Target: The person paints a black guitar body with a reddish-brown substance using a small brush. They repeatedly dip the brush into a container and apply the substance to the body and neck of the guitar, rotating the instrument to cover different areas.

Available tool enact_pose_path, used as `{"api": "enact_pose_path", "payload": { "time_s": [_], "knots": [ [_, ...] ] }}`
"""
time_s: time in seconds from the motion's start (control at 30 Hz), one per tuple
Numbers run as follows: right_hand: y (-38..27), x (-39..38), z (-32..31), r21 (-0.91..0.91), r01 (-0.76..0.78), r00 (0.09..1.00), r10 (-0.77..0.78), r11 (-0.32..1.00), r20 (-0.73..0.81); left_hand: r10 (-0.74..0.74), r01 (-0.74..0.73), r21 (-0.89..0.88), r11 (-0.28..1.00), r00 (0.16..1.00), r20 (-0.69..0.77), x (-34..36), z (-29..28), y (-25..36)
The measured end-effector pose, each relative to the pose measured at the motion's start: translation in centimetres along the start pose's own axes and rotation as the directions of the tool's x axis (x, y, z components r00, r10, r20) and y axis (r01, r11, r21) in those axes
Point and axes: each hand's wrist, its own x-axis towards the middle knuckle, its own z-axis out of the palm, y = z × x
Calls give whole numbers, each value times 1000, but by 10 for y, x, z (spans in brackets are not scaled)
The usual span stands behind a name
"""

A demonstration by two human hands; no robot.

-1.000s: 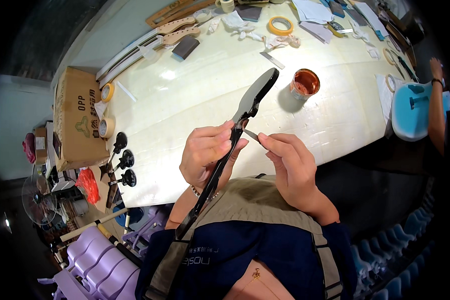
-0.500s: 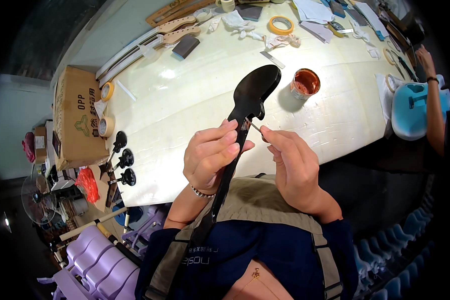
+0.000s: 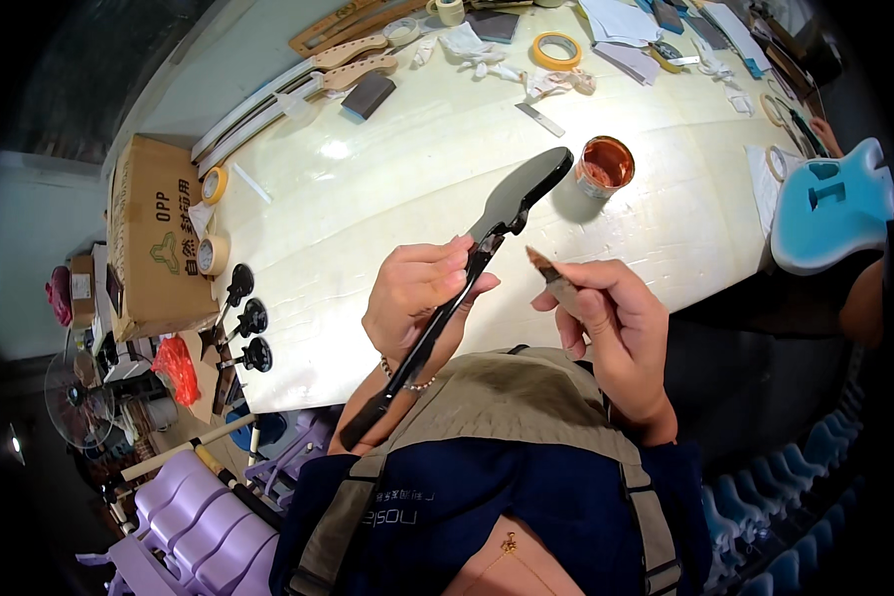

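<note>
My left hand (image 3: 417, 295) grips a glossy black guitar neck (image 3: 437, 323) partway along its shaft. The broad headstock points away from me over the table, and the narrow end slants down toward my left forearm. Between thumb and fingers of my right hand (image 3: 611, 323) is a small flat putty knife (image 3: 558, 281), its tip smeared reddish-brown. A gap separates the blade from the neck. Just beyond the headstock stands an open tin (image 3: 606, 167) with reddish-brown paste inside. Another flat metal scraper (image 3: 539, 119) lies on the table behind it.
The pale table (image 3: 368, 199) carries tape rolls (image 3: 556, 51), a sanding block (image 3: 370, 95), wooden necks (image 3: 358, 72) and crumpled paper. A cardboard box (image 3: 154, 233) stands at left, near several black headstocks (image 3: 253, 318). At right are a blue guitar body (image 3: 832, 214) and another person's arm (image 3: 864, 298).
The putty knife has come away from the neck, moving right and turning its flat side up. The neck has tilted and its headstock swung rightward. At right, the blue body and the other person's arm shifted.
</note>
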Motion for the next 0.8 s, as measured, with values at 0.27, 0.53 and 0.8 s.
{"api": "enact_pose_path", "payload": {
  "time_s": [0.27, 0.53, 0.8],
  "knots": [
    [11, 1, 7, -150, 70, 997, -73, 986, -18, -36, 33, -79, 996, 999, -37, 0, 1, -1],
    [32, -12, -4, 107, 380, 902, -343, 919, -262, -193, 143, -402, 904, 977, -86, -5, 1, -9],
    [42, -14, -9, 110, 326, 897, -271, 939, -350, -329, 256, -590, 766, 944, -18, -22, -7, -28]
  ]
}}
